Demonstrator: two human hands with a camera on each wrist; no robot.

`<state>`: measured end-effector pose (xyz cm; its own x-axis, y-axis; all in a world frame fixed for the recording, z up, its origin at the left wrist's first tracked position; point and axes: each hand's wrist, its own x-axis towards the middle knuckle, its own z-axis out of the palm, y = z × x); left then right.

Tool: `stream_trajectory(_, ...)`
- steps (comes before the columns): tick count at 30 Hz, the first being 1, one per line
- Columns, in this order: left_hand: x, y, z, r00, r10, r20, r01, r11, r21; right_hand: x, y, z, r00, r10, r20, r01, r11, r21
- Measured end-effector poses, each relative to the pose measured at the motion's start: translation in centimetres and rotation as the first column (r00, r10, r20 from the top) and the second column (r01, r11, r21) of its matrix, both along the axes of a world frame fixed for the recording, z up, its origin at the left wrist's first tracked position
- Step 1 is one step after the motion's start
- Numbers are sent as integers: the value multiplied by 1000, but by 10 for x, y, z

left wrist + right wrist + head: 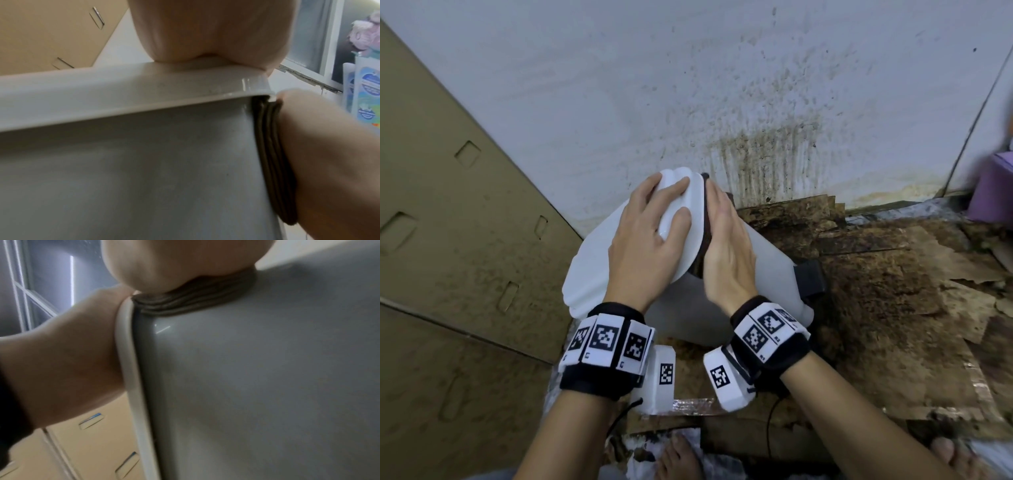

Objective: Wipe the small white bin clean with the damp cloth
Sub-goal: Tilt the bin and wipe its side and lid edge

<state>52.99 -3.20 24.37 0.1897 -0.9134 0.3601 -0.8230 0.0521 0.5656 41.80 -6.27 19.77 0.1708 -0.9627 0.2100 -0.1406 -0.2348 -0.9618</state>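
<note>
The small white bin stands tilted on the floor against the wall, with its lid down. My left hand rests on top of the lid with the fingers spread. My right hand lies flat along the bin's side just under the lid's edge and presses a folded dark brown cloth against it. In the left wrist view the cloth shows as stacked folds between the bin wall and my right hand. In the right wrist view the cloth sits squeezed under my palm on the bin.
A black pedal sticks out of the bin's right side. A tan cabinet closes off the left, and a stained white wall stands behind. Worn brown cardboard covers the floor; a purple object sits far right. A bare foot is below.
</note>
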Motion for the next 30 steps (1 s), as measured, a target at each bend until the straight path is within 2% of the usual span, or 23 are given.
stream_trajectory(3, 0, 1, 0, 1000, -7, -5, 7, 1000, 4, -8, -10, -21, 996, 32, -79, -40, 994, -102)
stream_trajectory(6, 2, 3, 1, 1000, -9, -11, 9, 1000, 4, -20, -16, -41, 991, 44, -123, -57, 992, -108)
stream_trajectory(11, 13, 7, 1, 999, 13, -44, -13, 1000, -12, -45, -25, -83, 984, 9, -176, 6, 997, 83)
stream_trajectory(15, 11, 8, 1, 999, 12, -30, -13, 1000, -23, -60, -32, -96, 983, -39, -178, 74, 977, 200)
stream_trajectory(20, 1, 6, 2, 1000, 2, -5, -2, 1000, -17, -58, -34, -90, 987, -80, -139, 115, 956, 269)
stream_trajectory(24, -2, 7, 2, 1000, 8, 24, -7, 1000, -21, -44, -34, -66, 987, -117, -106, 142, 952, 271)
stream_trajectory(30, -5, 5, -1, 999, -12, 35, 13, 1000, -18, -2, -41, -10, 998, 7, -64, -4, 999, 53)
